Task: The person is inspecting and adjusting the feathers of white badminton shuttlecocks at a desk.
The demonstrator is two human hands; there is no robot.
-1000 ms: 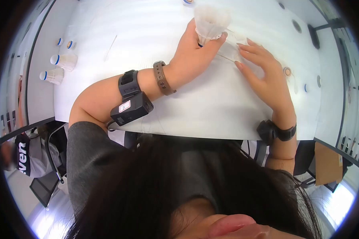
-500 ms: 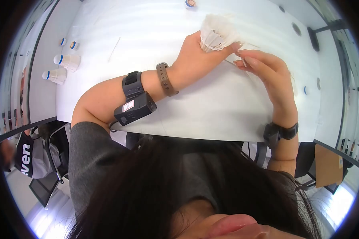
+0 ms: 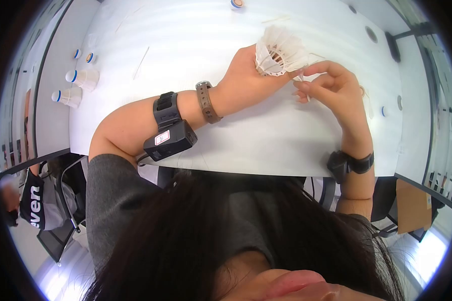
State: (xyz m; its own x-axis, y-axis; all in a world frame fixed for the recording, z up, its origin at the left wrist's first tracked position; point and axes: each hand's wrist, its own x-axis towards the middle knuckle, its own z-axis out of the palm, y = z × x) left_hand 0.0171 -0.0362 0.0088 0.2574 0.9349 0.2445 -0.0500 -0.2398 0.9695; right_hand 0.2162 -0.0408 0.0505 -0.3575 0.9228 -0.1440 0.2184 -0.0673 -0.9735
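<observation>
My left hand [image 3: 253, 75] is closed round a white feather shuttlecock [image 3: 292, 49]. The wide open end of its skirt faces up toward me, showing the ribs inside, and the narrow end is hidden in my palm. Right beside the rim, close to my left thumb, my right hand [image 3: 331, 83] has its thumb and fingers bent together in a pinch. A thin whitish piece [image 3: 308, 96] sticks out below those fingertips; what it is I cannot tell.
Two shuttlecocks [image 3: 84, 79] with blue bands lie at the left of the white table [image 3: 236, 143]. Near them are two loose cork bases [image 3: 90, 57]; another base [image 3: 237, 4] sits at the far edge. A thin strand [image 3: 141, 62] lies left of my hand.
The shuttlecock has turned in my left hand, so more of the skirt's inside shows. My right fingers have shifted slightly down and bent more.
</observation>
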